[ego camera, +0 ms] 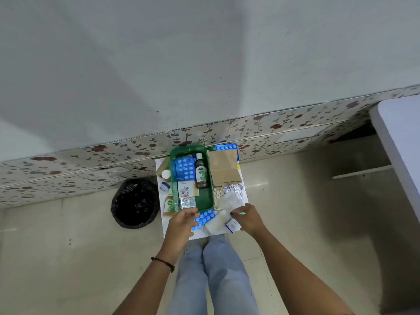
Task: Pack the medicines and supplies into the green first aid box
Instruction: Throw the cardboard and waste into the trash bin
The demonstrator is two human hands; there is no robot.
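The green first aid box (209, 196) lies open on a white sheet on the floor. Inside are a blue blister pack (184, 169), a brown antiseptic bottle (201, 172), a small white carton (186, 189) and a silver blister strip (187, 203) at the near left corner. My left hand (181, 220) pinches that strip's near edge. My right hand (247, 218) rests its curled fingertips on a clear plastic packet (230, 201) right of the box; whether it grips is unclear. Another blue blister pack (205, 218), a white roll (216, 223) and a small white-blue carton (232, 225) lie between my hands.
A brown paper bag (223, 168), silver strips (236, 189) and tan tablets (218, 192) lie right of the box. A white-capped bottle (166, 173), small jar (164, 186) and orange packet (169, 205) lie left. A black bin bag (135, 203) stands further left, a white table (400, 142) at right.
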